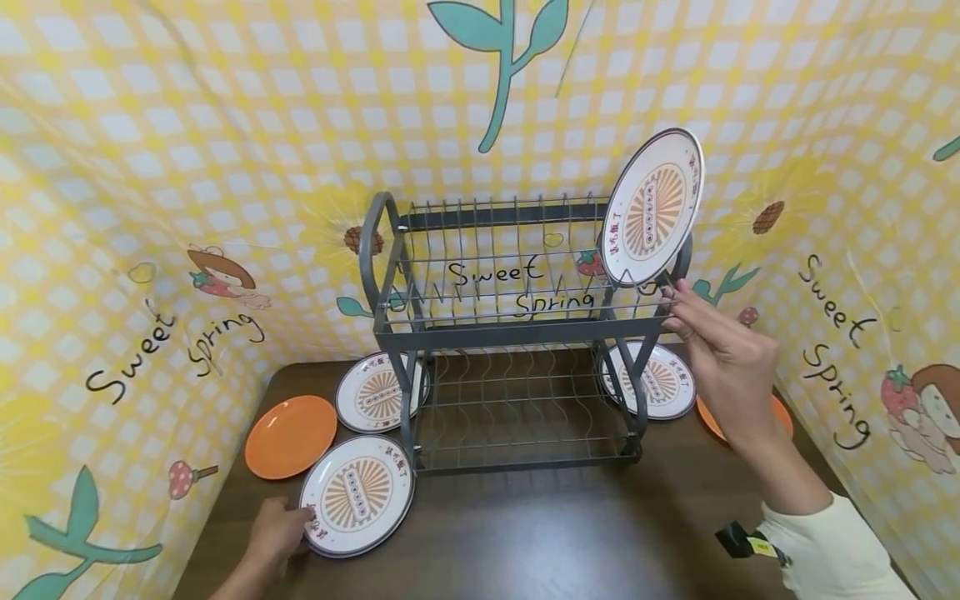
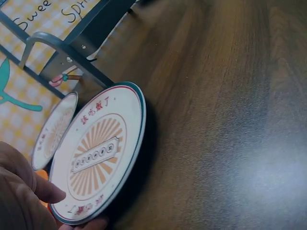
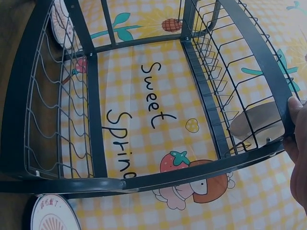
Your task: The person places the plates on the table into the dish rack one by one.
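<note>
A two-tier dark grey dish rack (image 1: pixel 487 337) stands near the back wall. A white plate (image 1: pixel 651 208) with an orange ray pattern stands on edge at the right end of its upper tier. My right hand (image 1: pixel 716 358) grips the rack's front corner with thumb and fingers, right beside that plate's lower edge. At the lower left, my left hand (image 1: pixel 273 533) pinches the rim of another white plate (image 1: pixel 356 496), thumb on top and fingertips below, as the left wrist view shows. A second rim peeks out beneath this plate.
An orange plate (image 1: pixel 291 437) and a white plate (image 1: pixel 375 392) lie left of the rack. Another white plate (image 1: pixel 660 383) and a partly hidden orange plate (image 1: pixel 780 417) lie on the right. Checkered cloth (image 1: pixel 285 167) walls surround the brown table (image 1: pixel 540 525).
</note>
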The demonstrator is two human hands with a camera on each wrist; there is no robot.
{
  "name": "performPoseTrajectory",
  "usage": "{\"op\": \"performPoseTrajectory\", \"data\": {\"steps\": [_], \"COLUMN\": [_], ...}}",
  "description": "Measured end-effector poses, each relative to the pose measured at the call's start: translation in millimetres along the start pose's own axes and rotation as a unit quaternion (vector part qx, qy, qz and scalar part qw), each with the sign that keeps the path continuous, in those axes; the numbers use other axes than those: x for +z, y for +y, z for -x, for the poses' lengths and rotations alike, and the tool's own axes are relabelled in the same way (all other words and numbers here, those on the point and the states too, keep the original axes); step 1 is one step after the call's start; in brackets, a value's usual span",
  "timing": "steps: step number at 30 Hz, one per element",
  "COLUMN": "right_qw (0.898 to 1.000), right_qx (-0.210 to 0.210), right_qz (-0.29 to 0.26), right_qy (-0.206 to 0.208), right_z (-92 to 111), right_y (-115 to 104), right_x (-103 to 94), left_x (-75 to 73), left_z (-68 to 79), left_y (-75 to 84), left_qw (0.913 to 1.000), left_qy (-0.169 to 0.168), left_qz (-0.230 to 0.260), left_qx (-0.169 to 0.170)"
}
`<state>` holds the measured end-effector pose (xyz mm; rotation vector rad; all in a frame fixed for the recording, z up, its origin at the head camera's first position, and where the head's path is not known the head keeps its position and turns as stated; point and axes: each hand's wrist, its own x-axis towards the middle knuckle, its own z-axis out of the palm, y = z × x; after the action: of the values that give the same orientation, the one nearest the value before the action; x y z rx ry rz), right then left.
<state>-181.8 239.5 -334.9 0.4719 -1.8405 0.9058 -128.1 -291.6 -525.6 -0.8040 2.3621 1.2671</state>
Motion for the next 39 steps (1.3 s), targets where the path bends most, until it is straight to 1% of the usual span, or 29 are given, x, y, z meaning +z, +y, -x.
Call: {"op": "performPoseTrajectory", "data": {"steps": [6, 9, 13, 19, 21, 23, 25, 27, 30, 35, 39], "right_qw": [1.0, 1.0, 1.0, 1.0, 1.0, 1.0, 1.0, 1.0, 1.0, 1.0, 1.0], "right_qx": [0.001, 0.005, 0.01, 0.006, 0.004, 0.001, -0.002, -0.005, -0.01, -0.017, -0.018], "right_qz": [-0.011, -0.01, -0.005, -0.005, -0.004, -0.005, -0.005, -0.005, -0.007, -0.008, -0.007], "right_qy": [0.001, -0.001, -0.003, 0.006, 0.008, 0.008, 0.007, 0.006, 0.008, 0.015, 0.018], "right_z": [0.9, 3.2, 6.2, 7.8, 8.3, 9.1, 9.7, 9.9, 9.6, 7.3, 5.1], "right_y": [0.0, 3.6, 9.5, 15.7, 17.0, 17.9, 18.7, 19.1, 19.0, 14.8, 8.2], "right_x": [2.8, 2.4, 1.4, 2.5, 2.7, 2.7, 2.7, 2.7, 3.0, 3.1, 2.1], "left_x": [2.8, 2.6, 0.0, -4.4, -4.7, -5.5, -7.1, -10.4, -17.2, -27.3, -32.3], "left_z": [-4.2, -4.0, -3.2, -0.4, 1.0, 3.5, 6.6, 10.7, 16.7, 26.6, 34.0], "left_y": [-10.9, -13.3, -14.4, -16.9, -17.3, -16.9, -15.8, -13.5, -7.6, 6.4, 19.1], "left_qw": [0.9967, 0.9945, 0.9944, 0.9928, 0.9921, 0.9898, 0.9835, 0.9733, 0.9582, 0.9449, 0.9306], "left_qy": [0.048, 0.054, 0.059, 0.067, 0.082, 0.114, 0.162, 0.206, 0.257, 0.296, 0.326], "left_qz": [0.061, 0.085, 0.088, 0.091, 0.081, 0.06, 0.023, -0.017, -0.037, 0.011, 0.037], "left_qx": [-0.027, -0.027, -0.006, 0.039, 0.049, 0.062, 0.079, 0.099, 0.12, 0.14, 0.162]}}
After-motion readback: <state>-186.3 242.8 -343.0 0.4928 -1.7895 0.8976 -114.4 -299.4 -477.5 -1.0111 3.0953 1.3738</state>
